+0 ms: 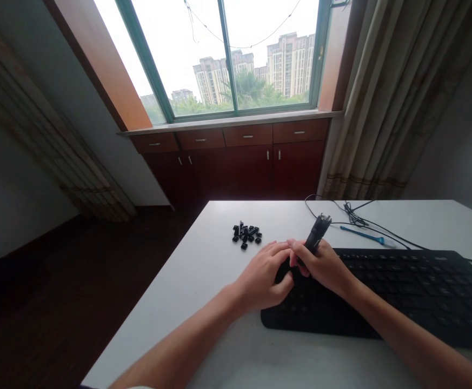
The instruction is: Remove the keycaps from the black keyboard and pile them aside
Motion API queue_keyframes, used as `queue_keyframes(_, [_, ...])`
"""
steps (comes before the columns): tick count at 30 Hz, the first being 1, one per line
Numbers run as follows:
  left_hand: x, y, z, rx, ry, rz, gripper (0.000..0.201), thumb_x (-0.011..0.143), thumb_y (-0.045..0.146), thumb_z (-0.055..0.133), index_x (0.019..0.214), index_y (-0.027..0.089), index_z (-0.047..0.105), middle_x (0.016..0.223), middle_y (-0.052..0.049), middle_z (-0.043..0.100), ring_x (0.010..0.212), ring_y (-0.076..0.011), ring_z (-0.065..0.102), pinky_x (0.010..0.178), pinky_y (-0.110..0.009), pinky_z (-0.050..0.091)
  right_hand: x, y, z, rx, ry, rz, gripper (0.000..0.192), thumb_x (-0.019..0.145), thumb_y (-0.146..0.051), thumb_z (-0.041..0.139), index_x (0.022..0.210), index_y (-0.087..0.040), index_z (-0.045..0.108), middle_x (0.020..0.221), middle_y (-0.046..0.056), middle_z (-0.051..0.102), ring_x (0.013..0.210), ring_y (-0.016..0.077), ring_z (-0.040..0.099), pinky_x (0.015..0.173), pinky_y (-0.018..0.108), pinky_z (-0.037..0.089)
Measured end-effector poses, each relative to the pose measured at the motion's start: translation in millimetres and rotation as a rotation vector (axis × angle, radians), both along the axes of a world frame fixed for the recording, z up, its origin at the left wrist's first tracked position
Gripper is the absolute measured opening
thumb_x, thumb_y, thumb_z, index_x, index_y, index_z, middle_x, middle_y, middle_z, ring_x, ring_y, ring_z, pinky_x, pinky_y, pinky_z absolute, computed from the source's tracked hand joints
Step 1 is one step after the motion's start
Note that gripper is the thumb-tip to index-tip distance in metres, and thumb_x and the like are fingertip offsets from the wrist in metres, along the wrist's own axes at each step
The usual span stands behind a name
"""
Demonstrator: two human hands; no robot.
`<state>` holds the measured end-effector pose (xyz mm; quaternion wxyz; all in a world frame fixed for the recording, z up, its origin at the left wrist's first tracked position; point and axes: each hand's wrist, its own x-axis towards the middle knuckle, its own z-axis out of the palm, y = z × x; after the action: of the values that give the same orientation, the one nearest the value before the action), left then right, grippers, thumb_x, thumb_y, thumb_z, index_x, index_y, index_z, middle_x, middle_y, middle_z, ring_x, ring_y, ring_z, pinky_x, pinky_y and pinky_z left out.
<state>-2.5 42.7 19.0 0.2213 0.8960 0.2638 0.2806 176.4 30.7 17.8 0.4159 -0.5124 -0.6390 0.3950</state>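
A black keyboard [401,286] lies on the white table, with its left end under my hands. My left hand [262,275] rests over its upper left corner, fingers stretched forward and thumb apart on the keys. In my right hand [327,267] is a black hand tool [317,232], held upright like a pen, with metal prongs at its top end. Its lower end is hidden by my fingers, so I cannot tell what it touches. Several loose black keycaps [246,232] lie in a small pile just beyond my left hand.
Behind the keyboard lies a blue, thin-handled tool [361,234] with a pale tip. A black cable [355,216] lies tangled near the far edge of the white table [179,302]. Beyond stand a reddish-brown cabinet [230,170], a window and curtains.
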Motion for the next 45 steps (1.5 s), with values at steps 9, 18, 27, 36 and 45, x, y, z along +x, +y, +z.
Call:
queue_keyframes(9, [10.8, 0.5, -8.7, 0.029, 0.076, 0.096, 0.035, 0.093, 0.016, 0.048, 0.126, 0.022, 0.061, 0.132, -0.010, 0.063, 0.125, -0.0264, 0.057, 0.115, -0.048, 0.040, 6.3, -4.3, 10.2, -0.103, 0.054, 0.260, 0.050, 0.098, -0.052, 0.050, 0.070, -0.014, 0.066, 0.051, -0.001, 0.056, 0.046, 0.0102, 0.055, 0.044, 0.018, 0.042])
queue_keyframes(18, [15.8, -4.4, 0.3, -0.005, 0.180, 0.052, 0.051, 0.087, 0.012, 0.048, 0.136, 0.027, 0.050, 0.141, -0.008, 0.059, 0.135, -0.0267, 0.051, 0.120, -0.052, 0.033, 4.9, -5.8, 17.7, -0.083, -0.071, 0.325, 0.056, 0.097, -0.052, 0.054, 0.053, -0.017, 0.057, 0.044, -0.002, 0.051, 0.044, 0.0104, 0.050, 0.051, 0.022, 0.045])
queue_keyframes(27, [14.3, -3.9, -3.9, 0.012, 0.228, 0.063, 0.056, 0.087, 0.013, 0.047, 0.141, 0.024, 0.047, 0.150, -0.010, 0.051, 0.145, -0.0277, 0.041, 0.123, -0.053, 0.027, -8.1, -9.7, -2.8, 0.153, -0.041, 0.128, 0.058, 0.102, -0.050, 0.043, 0.054, -0.020, 0.053, 0.045, -0.002, 0.048, 0.043, 0.0121, 0.047, 0.053, 0.026, 0.044])
queue_keyframes(36, [15.9, -4.8, -3.0, -0.006, 0.078, 0.080, 0.052, 0.093, 0.008, 0.039, 0.144, 0.021, 0.044, 0.141, -0.010, 0.060, 0.129, -0.0209, 0.058, 0.122, -0.044, 0.033, -5.7, -7.0, -7.3, 0.171, 0.096, 0.016, 0.056, 0.102, -0.049, 0.041, 0.053, -0.022, 0.042, 0.046, -0.002, 0.045, 0.048, 0.0140, 0.047, 0.059, 0.028, 0.044])
queue_keyframes(45, [12.7, -2.9, -12.6, 0.022, 0.043, 0.110, 0.046, 0.096, 0.018, 0.049, 0.142, 0.023, 0.047, 0.140, -0.009, 0.060, 0.133, -0.0226, 0.054, 0.123, -0.043, 0.034, -8.2, -7.7, -5.7, 0.109, 0.037, -0.016, 0.051, 0.100, -0.042, 0.045, 0.053, -0.022, 0.043, 0.042, -0.004, 0.043, 0.039, 0.0115, 0.040, 0.046, 0.026, 0.036])
